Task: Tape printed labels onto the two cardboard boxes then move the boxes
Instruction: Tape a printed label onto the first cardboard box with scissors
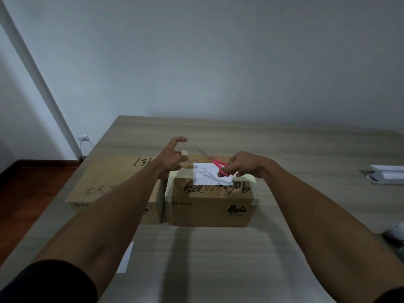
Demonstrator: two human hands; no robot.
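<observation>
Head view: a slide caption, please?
Right hand holds pink scissors, left hand holds tape above a labelled cardboard box.

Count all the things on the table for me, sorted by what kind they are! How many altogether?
Cardboard boxes: 2, left box and right box
Printed labels: 1 on the right box
Loose white papers: 1
Pink scissors: 1, held above the boxes
White things at the right edge: 2, and, too cut off to name
Total: 7

I see 2 matt brown cardboard boxes (pixel 209 204) on a pale wood-grain table (pixel 218 259) with a dull finish. A smooth white paper label (pixel 207 176) lies on one. Red plastic-handled scissors (pixel 215 162) show thin grey metal blades.
</observation>
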